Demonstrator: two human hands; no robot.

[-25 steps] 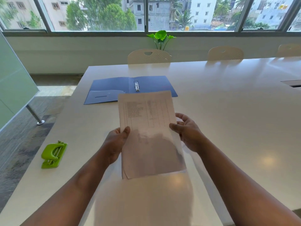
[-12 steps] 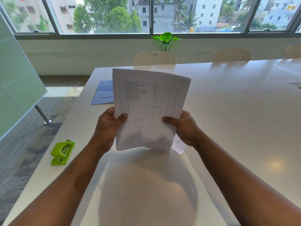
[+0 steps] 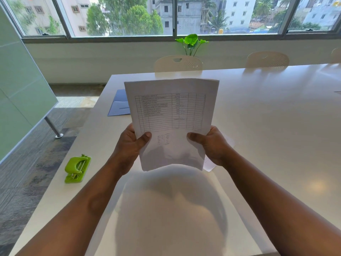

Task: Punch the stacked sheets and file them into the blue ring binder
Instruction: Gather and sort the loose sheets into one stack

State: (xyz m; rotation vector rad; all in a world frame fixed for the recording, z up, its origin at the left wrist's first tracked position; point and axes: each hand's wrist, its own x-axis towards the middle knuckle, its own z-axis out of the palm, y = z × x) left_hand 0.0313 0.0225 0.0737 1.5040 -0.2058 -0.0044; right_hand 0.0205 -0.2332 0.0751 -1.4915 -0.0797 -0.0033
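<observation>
A stack of printed sheets (image 3: 171,115) with a table on the top page stands upright above the white table (image 3: 267,126). My left hand (image 3: 129,148) grips its lower left edge, thumb on the front. My right hand (image 3: 212,145) grips the lower right edge the same way. One sheet's corner sticks out below my right hand. The open blue ring binder (image 3: 119,104) lies flat behind the sheets; only its left part shows and its rings are hidden. A green hole punch (image 3: 77,169) sits near the table's left edge, left of my left forearm.
White chairs (image 3: 178,63) stand at the table's far side, with a green plant (image 3: 191,43) behind them under the windows. A frosted glass partition (image 3: 20,93) and its metal foot (image 3: 55,130) stand on the floor to the left.
Both hands lifted the sheets off the table and stood them upright, so they now cover most of the binder. Over the last half second the stack barely moved.
</observation>
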